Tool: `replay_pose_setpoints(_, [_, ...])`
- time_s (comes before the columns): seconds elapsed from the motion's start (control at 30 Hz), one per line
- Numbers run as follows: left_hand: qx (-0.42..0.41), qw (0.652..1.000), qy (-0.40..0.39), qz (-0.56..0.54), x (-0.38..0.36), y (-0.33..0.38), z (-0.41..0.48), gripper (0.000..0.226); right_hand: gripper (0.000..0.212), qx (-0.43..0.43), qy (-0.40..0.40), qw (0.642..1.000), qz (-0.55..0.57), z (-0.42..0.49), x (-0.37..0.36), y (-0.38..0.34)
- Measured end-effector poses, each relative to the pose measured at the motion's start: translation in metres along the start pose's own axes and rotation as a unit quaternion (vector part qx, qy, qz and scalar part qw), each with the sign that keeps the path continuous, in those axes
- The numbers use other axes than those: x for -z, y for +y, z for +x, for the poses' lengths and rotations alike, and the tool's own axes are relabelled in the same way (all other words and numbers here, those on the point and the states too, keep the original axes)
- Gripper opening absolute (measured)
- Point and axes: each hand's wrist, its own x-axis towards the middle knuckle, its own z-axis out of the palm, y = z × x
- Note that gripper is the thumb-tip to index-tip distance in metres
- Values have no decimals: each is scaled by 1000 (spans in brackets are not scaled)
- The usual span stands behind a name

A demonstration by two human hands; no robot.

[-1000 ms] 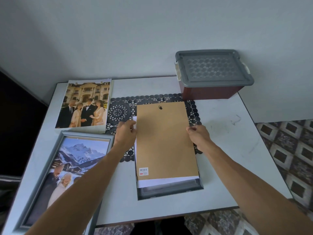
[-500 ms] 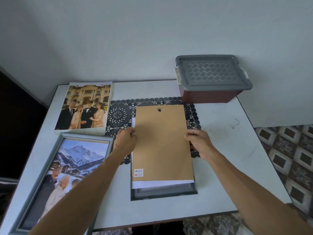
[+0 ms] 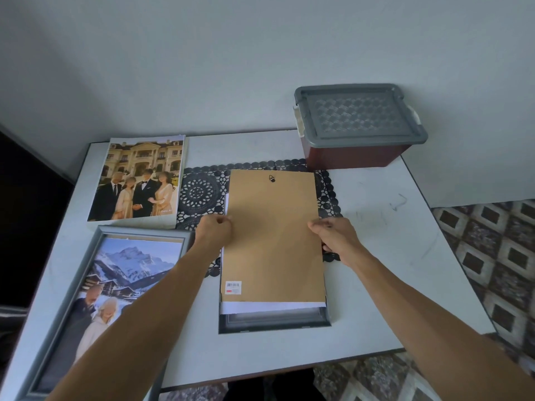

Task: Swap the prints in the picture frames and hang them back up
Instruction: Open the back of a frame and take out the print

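A brown backing board (image 3: 273,235) lies face down over a white print (image 3: 269,307) and a grey picture frame (image 3: 275,321) in the middle of the table. My left hand (image 3: 213,237) pinches the board's left edge and my right hand (image 3: 337,237) pinches its right edge. A small metal hanger (image 3: 271,178) sits near the board's far end. A loose print of people before a mansion (image 3: 139,180) lies at the back left. A second grey frame (image 3: 95,308) holding a snowy mountain print lies at the front left.
A black lace mat (image 3: 199,192) lies under the board and frame. A dark red storage box with a grey lid (image 3: 357,125) stands at the back right against the wall. The white table (image 3: 390,256) ends at a patterned tile floor (image 3: 492,256) on the right.
The board with the print beneath it has slid a little toward me over the frame, both hands moving with it. The view has shifted slightly.
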Motion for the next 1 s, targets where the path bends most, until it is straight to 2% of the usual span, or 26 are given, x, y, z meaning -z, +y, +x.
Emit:
replay_pose_setpoints(0.1, [22,1000,6,-9,-2,-1,3,23,16,6,-20,1000,-3,-4,0,-5])
replay_pose_setpoints(0.23, [54,997,45,-23,2,-2,10,29,39,-24,-54,997,-57,-4,2,-6])
replay_pose_setpoints(0.33, [34,998,57,-21,5,-5,12,33,44,-40,-57,995,-64,-2,0,-4])
replay_pose_setpoints(0.5, [5,999,46,-6,8,-4,9,31,14,-36,-33,998,-24,1,-6,-6])
replay_pose_setpoints(0.6, [16,999,4,-29,7,-2,7,23,13,1,-1,1000,-26,4,-5,-16])
replay_pose_setpoints(0.7, [3,1000,-11,-25,6,0,2,20,14,3,16,1000,-20,5,-7,-20])
replay_pose_setpoints(0.9, [-12,1000,7,28,12,-3,-5,18,11,7,33,999,14,6,-11,-14])
replay_pose_setpoints(1.0, [-19,999,23,33,12,0,-7,36,16,-3,39,999,22,5,-12,-13])
